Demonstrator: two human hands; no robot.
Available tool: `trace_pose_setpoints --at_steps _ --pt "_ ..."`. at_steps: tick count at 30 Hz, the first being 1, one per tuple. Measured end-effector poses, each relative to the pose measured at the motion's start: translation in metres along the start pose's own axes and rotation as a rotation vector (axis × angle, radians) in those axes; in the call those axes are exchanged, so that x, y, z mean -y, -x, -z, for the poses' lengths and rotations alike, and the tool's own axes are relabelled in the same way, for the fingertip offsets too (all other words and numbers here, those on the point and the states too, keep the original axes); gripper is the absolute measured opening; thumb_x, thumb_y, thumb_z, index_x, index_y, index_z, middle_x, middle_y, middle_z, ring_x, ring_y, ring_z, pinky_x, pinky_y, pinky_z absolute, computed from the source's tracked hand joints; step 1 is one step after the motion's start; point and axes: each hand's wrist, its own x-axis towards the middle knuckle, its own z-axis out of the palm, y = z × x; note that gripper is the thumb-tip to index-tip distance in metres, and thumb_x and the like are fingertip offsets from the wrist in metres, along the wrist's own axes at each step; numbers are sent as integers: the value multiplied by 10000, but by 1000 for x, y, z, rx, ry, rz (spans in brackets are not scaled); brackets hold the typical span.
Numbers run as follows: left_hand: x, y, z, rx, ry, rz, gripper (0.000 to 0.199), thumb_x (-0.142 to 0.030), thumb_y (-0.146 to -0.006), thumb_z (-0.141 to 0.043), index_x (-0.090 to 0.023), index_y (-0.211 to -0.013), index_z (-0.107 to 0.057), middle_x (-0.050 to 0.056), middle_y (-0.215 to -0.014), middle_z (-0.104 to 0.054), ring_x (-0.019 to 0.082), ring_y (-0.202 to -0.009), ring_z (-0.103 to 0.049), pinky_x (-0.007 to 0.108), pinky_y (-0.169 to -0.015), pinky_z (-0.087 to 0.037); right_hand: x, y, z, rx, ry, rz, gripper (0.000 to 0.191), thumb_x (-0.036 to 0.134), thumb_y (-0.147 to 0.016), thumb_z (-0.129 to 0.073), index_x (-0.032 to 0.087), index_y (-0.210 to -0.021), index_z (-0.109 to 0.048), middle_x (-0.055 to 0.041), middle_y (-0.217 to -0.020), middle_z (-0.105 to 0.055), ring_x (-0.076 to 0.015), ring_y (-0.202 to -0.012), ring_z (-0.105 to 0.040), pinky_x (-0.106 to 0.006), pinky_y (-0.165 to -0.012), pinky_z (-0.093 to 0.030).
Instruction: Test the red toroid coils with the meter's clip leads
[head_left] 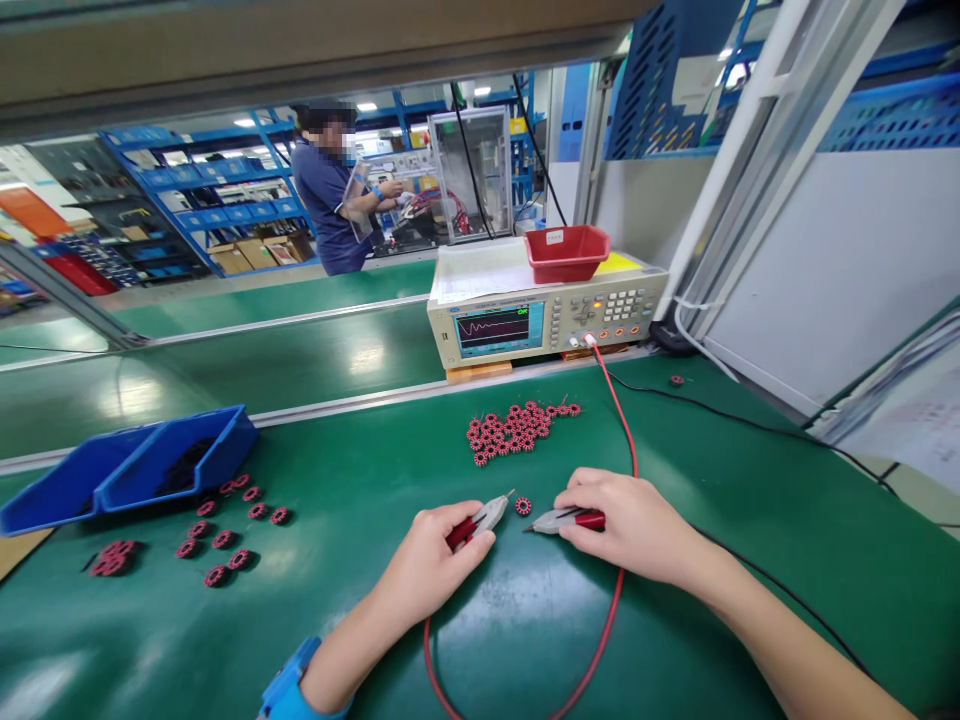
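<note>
My left hand (448,555) is closed around a test probe (491,514) with a grey body, a red grip and a thin metal tip. A matching test probe (555,521) is pinched in my right hand (626,520), its tip pointing left. Between the two tips lies a single small red-and-black wound ring coil (523,506) on the green mat. Whether either tip touches the coil I cannot tell. A red cable (616,600) loops below the hands and runs up to the bench tester (487,362), whose screen shows a wave trace and a green OK.
A cluster of ring coils (510,432) lies beyond my hands. Several loose coils (224,539) sit at left near blue bins (232,450). A red tray (568,254) rests on the tester. A black cable crosses the right side. Another person (330,200) stands beyond the bench.
</note>
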Motion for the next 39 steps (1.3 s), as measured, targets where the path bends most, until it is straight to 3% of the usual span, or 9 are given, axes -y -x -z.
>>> trace_pose_setpoints --at_steps 6,21,24,31,34,39 --pt "1 0 -1 15 -15 -5 266 -344 -854 -479 -153 -922 -651 -13 -696 -589 119 -596 -452 207 -563 -345 -4 -3 -8 -38 54 -32 175 304 -823 -528 266 -906 -677 -3 -824 -616 -164 -752 -596 -253 -617 -409" --pt "-4 0 -2 -23 -5 -34 213 -295 -841 -489 -148 -834 -642 -49 -581 -451 97 -542 -352 216 -516 -269 2 0 1 -59 3 15 172 296 -834 -522 285 -915 -673 3 -830 -616 -151 -724 -587 -246 -637 -431" --pt "-5 4 -1 -36 48 -10 220 -304 -842 -484 -148 -787 -629 -48 -569 -447 95 -531 -376 207 -499 -288 2 1 4 -66 -31 26 175 299 -839 -513 295 -908 -673 9 -853 -621 -148 -736 -590 -242 -638 -430" --pt "18 30 4 -28 293 175 315 -388 -840 -483 -135 -978 -608 -36 -612 -498 79 -456 -423 172 -383 -359 -2 -1 -1 -56 -42 22 199 350 -837 -496 291 -888 -680 -1 -868 -631 -157 -729 -591 -250 -631 -417" --pt "19 34 -1 -20 325 160 310 -383 -836 -497 -139 -992 -608 -50 -595 -450 79 -458 -437 171 -386 -399 -1 0 -2 -25 -51 45 207 364 -845 -487 305 -888 -681 10 -857 -631 -152 -721 -584 -247 -630 -407" --pt "8 15 -13 35 341 96 277 -351 -833 -500 -141 -968 -620 -48 -609 -437 79 -469 -464 171 -389 -424 -1 0 0 -16 -49 51 215 369 -849 -488 297 -877 -689 8 -812 -628 -147 -704 -581 -241 -631 -398"
